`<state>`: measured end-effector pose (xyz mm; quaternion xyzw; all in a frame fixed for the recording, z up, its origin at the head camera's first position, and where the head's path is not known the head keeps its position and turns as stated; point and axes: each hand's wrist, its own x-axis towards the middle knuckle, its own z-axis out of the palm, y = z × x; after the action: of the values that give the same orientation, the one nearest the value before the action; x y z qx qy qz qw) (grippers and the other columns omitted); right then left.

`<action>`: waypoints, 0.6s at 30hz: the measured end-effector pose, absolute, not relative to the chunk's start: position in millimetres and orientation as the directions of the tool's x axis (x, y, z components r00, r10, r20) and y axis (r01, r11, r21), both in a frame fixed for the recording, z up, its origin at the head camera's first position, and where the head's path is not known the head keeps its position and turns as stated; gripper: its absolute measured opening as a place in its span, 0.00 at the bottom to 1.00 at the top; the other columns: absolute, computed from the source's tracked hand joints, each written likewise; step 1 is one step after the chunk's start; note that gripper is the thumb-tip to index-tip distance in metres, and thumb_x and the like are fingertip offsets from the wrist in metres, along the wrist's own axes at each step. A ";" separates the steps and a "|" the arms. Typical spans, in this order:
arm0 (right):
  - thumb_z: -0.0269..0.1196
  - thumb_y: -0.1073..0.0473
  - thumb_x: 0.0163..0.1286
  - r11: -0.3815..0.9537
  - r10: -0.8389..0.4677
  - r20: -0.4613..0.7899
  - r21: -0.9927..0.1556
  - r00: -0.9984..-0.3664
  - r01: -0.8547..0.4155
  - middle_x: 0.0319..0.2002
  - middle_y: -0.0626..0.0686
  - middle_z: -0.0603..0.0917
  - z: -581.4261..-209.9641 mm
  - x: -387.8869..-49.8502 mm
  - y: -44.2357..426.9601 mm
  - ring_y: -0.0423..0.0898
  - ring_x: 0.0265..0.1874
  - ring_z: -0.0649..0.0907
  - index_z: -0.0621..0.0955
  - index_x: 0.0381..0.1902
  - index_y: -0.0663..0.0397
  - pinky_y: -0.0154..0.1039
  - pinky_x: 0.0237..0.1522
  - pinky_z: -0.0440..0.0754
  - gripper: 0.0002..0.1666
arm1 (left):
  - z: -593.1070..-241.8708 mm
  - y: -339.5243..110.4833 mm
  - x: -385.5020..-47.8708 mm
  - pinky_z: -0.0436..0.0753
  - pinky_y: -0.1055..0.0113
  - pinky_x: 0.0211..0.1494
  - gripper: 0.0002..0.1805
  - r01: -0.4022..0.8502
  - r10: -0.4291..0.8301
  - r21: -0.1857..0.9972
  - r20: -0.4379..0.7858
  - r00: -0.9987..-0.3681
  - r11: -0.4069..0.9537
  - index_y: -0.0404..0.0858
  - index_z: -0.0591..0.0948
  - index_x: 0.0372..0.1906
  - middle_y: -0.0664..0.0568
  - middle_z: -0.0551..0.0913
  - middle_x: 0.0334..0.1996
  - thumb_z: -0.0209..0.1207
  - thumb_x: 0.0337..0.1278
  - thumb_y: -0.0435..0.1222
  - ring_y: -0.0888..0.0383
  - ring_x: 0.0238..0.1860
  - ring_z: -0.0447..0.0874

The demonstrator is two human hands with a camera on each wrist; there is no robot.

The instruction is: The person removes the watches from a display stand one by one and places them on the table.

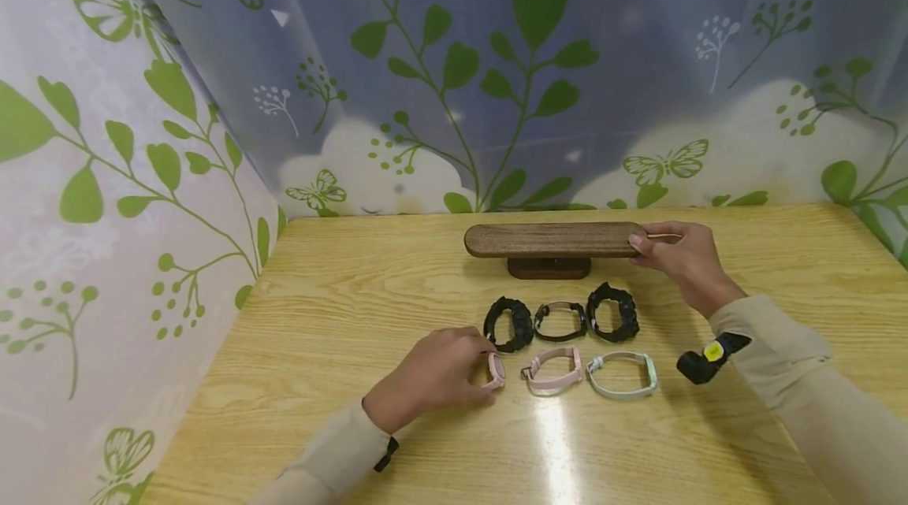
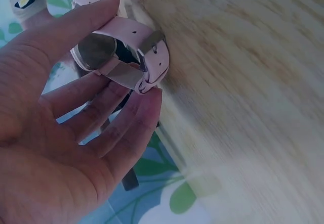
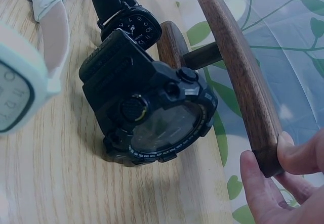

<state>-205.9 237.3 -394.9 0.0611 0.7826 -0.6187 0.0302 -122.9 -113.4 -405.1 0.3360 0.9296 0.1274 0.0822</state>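
My left hand (image 1: 434, 373) holds a pink wristwatch (image 1: 498, 370) at the left end of the front row, thumb on one side and fingers on the other. Its buckled strap (image 2: 161, 64) shows in the left wrist view. The fingers of my right hand (image 1: 682, 262) pinch the right end of a dark wooden watch stand (image 1: 553, 240), a long rounded bar on a short post and base (image 1: 548, 269). Nothing hangs on the bar. In the right wrist view, a chunky black watch (image 3: 157, 118) stands close to the camera, apart from the right hand.
Behind the front row stand a black watch (image 1: 521, 324), a slimmer dark watch (image 1: 560, 334) and another chunky black watch (image 1: 627, 314). A second pink watch (image 1: 567, 379) and a mint-green watch (image 1: 624, 393) are in front. A leaf-patterned curtain (image 1: 426, 135) borders the wooden table (image 1: 340, 276).
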 end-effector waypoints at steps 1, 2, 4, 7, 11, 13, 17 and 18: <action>0.59 0.59 0.78 0.228 0.058 -0.123 -0.964 -0.991 0.133 0.65 0.69 0.70 -394.8 -205.9 237.4 0.32 0.35 0.87 0.65 0.73 0.73 0.42 0.55 0.85 0.33 | -405.2 -112.1 -122.5 0.85 0.63 0.51 0.28 0.605 0.646 0.286 -0.070 -0.760 0.743 0.39 0.87 0.53 0.52 0.86 0.49 0.78 0.46 0.47 0.58 0.45 0.84; 0.59 0.59 0.78 0.229 0.057 -0.124 -0.964 -0.991 0.134 0.65 0.69 0.70 -394.8 -205.9 237.5 0.32 0.35 0.87 0.65 0.73 0.73 0.42 0.55 0.85 0.34 | -405.4 -111.1 -122.1 0.86 0.63 0.52 0.28 0.607 0.647 0.281 -0.072 -0.759 0.744 0.39 0.87 0.53 0.51 0.86 0.49 0.78 0.47 0.48 0.58 0.46 0.84; 0.59 0.58 0.78 0.232 0.057 -0.128 -0.963 -0.990 0.138 0.65 0.69 0.70 -394.7 -206.1 237.7 0.33 0.36 0.87 0.65 0.73 0.72 0.42 0.55 0.85 0.34 | -405.7 -109.0 -121.5 0.86 0.62 0.52 0.29 0.612 0.649 0.267 -0.073 -0.757 0.745 0.40 0.87 0.53 0.51 0.87 0.49 0.78 0.46 0.49 0.57 0.47 0.85; 0.60 0.58 0.78 0.233 0.054 -0.131 -0.962 -0.990 0.140 0.65 0.69 0.70 -394.8 -206.5 238.2 0.34 0.37 0.87 0.64 0.73 0.72 0.42 0.56 0.85 0.34 | -407.2 -106.0 -121.4 0.86 0.62 0.51 0.28 0.622 0.655 0.245 -0.076 -0.752 0.743 0.42 0.87 0.53 0.52 0.87 0.50 0.77 0.47 0.50 0.57 0.47 0.85; 0.60 0.58 0.78 0.229 0.058 -0.132 -0.963 -0.989 0.142 0.65 0.69 0.70 -395.3 -206.9 238.3 0.34 0.37 0.87 0.64 0.73 0.72 0.42 0.56 0.85 0.34 | -409.0 -103.3 -121.0 0.86 0.63 0.50 0.27 0.635 0.663 0.227 -0.065 -0.746 0.738 0.41 0.87 0.52 0.53 0.87 0.48 0.77 0.47 0.50 0.57 0.46 0.86; 0.60 0.58 0.78 0.229 0.062 -0.135 -0.962 -0.989 0.146 0.65 0.69 0.70 -395.4 -206.9 238.0 0.34 0.37 0.87 0.65 0.73 0.72 0.42 0.56 0.85 0.34 | -409.3 -102.5 -120.6 0.87 0.63 0.48 0.29 0.631 0.659 0.232 -0.062 -0.750 0.740 0.40 0.87 0.53 0.52 0.88 0.48 0.78 0.46 0.50 0.57 0.45 0.86; 0.60 0.58 0.78 0.234 0.065 -0.140 -0.960 -0.988 0.151 0.65 0.69 0.70 -395.1 -206.8 237.3 0.35 0.37 0.87 0.64 0.73 0.72 0.42 0.56 0.85 0.34 | -409.2 -101.4 -119.9 0.88 0.64 0.46 0.32 0.615 0.647 0.258 -0.056 -0.760 0.745 0.38 0.86 0.54 0.52 0.88 0.48 0.79 0.44 0.51 0.57 0.45 0.87; 0.60 0.58 0.78 0.235 0.066 -0.139 -0.960 -0.988 0.151 0.65 0.69 0.70 -395.0 -206.7 237.2 0.35 0.37 0.88 0.65 0.73 0.72 0.43 0.56 0.85 0.34 | -409.4 -101.2 -119.8 0.88 0.64 0.45 0.33 0.613 0.646 0.266 -0.054 -0.762 0.744 0.39 0.86 0.54 0.52 0.88 0.47 0.79 0.43 0.51 0.57 0.44 0.87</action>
<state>-206.7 237.2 -395.0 0.0692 0.7851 -0.6146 0.0344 -119.8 -101.2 -409.4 0.3379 0.9312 0.1167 0.0714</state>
